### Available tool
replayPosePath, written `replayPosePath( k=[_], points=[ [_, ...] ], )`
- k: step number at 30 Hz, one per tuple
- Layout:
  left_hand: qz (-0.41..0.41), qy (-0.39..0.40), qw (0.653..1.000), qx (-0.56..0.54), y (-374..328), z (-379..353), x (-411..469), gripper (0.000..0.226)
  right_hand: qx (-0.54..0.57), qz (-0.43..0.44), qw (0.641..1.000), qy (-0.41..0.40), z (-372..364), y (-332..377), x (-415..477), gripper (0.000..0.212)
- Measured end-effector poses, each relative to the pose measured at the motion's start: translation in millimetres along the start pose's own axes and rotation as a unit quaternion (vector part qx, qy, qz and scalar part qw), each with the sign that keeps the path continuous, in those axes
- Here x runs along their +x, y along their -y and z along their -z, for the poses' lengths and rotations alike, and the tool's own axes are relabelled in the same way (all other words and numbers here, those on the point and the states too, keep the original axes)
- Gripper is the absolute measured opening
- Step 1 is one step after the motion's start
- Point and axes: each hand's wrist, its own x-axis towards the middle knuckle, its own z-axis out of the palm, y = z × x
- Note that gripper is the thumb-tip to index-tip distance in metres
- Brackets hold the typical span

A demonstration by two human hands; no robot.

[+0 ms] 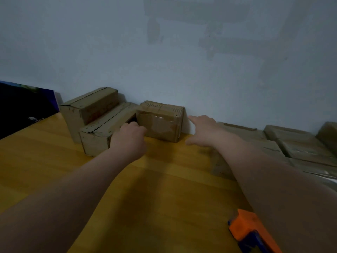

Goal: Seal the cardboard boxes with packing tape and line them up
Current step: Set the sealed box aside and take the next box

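Note:
Three cardboard boxes stand against the wall at the back of the yellow wooden table [54, 176]. The rightmost taped box [160, 123] carries clear tape on its front. My left hand [129, 137] rests with curled fingers against that box's left front corner, touching the long middle box [104, 132] as well. My right hand [204, 128] hovers just right of the taped box with fingers spread, holding nothing. A taller box [87, 108] stands at the left end. An orange and blue tape dispenser [249, 232] lies at the near right, partly hidden by my right forearm.
Several flat taped cardboard boxes [299, 145] lie along the wall on the right, behind my right arm. A dark panel [23, 106] leans at the far left. A pale blue wall [164, 52] closes off the back of the table.

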Motion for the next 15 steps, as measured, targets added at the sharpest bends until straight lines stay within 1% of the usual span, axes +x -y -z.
replayPosePath(
  k=[2, 3, 4, 6, 8, 9, 11, 13, 15],
  points=[
    [0.026, -0.005, 0.998, 0.059, 15.7, -0.3, 10.1, 0.033, 0.032, 0.013, 0.999, -0.037, -8.6, 13.7, 22.6, 0.061],
    [0.039, 0.004, 0.996, 0.076, 22.6, -1.6, 14.4, 0.032, 0.044, 0.013, 0.998, -0.048, -12.9, 19.7, 32.6, 0.055],
    [0.050, 0.016, 0.995, 0.088, 28.7, -3.4, 18.2, 0.031, 0.052, 0.011, 0.997, -0.056, -17.1, 24.5, 42.3, 0.055],
    [0.065, 0.035, 0.992, 0.098, 38.4, -8.6, 25.4, 0.029, 0.040, 0.006, 0.997, -0.066, -24.8, 32.0, 60.5, 0.067],
    [0.073, 0.037, 0.992, 0.098, 43.6, -12.5, 30.8, 0.021, 0.019, -0.001, 0.997, -0.071, -30.4, 36.8, 76.1, 0.078],
    [0.071, 0.036, 0.991, 0.104, 44.7, -13.9, 32.9, 0.017, 0.011, -0.006, 0.997, -0.070, -32.9, 38.3, 83.3, 0.078],
    [0.061, 0.034, 0.990, 0.124, 44.9, -15.7, 35.5, 0.012, 0.005, -0.013, 0.997, -0.075, -37.2, 39.3, 97.0, 0.072],
    [0.052, 0.026, 0.989, 0.139, 45.0, -17.1, 37.1, 0.012, 0.013, -0.011, 0.995, -0.101, -39.7, 40.4, 105.8, 0.067],
    [0.049, 0.019, 0.988, 0.145, 44.6, -18.9, 37.7, 0.015, 0.006, -0.001, 0.992, -0.125, -41.2, 42.0, 110.9, 0.068]
  ],
)
